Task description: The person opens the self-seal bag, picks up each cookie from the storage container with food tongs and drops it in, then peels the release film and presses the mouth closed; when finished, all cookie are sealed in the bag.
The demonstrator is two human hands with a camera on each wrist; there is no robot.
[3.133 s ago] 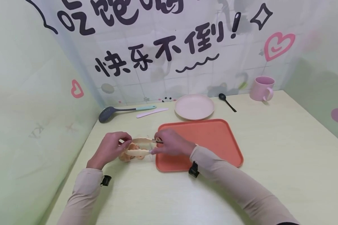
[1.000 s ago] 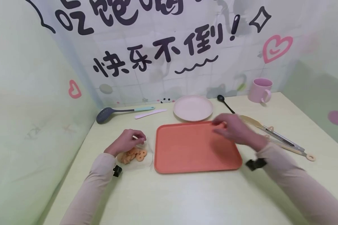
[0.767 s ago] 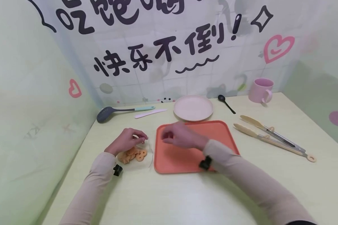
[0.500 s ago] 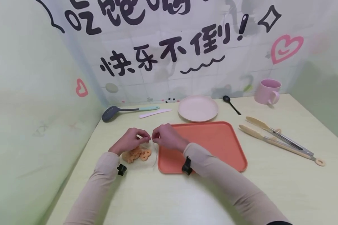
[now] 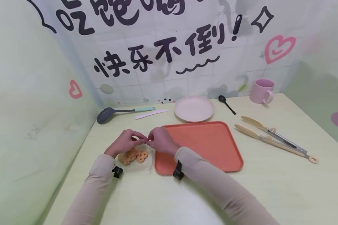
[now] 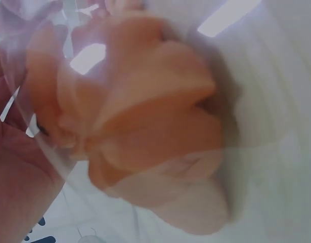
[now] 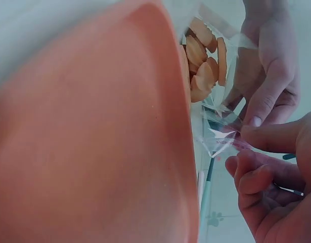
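A clear plastic bag holds several orange-brown, biscuit-like pieces, some of them ring-shaped. It lies on the table just left of the orange tray. My left hand reaches over the bag and pinches its open edge between thumb and fingers. Against it, at the same edge, my right hand pinches the film with thumb and forefinger; the fingertips of both hands nearly meet. Up close in the left wrist view, the pieces fill the shiny film.
Tongs with tan tips lie spread to the right of the tray. Along the back are a slotted ladle, a pink knife, a pink plate, a black spoon and a pink mug.
My right hand earlier held the tongs at the bag. The tongs now lie right of the tray, and that hand has swung back left to the bag's edge. My left hand stayed at the bag.
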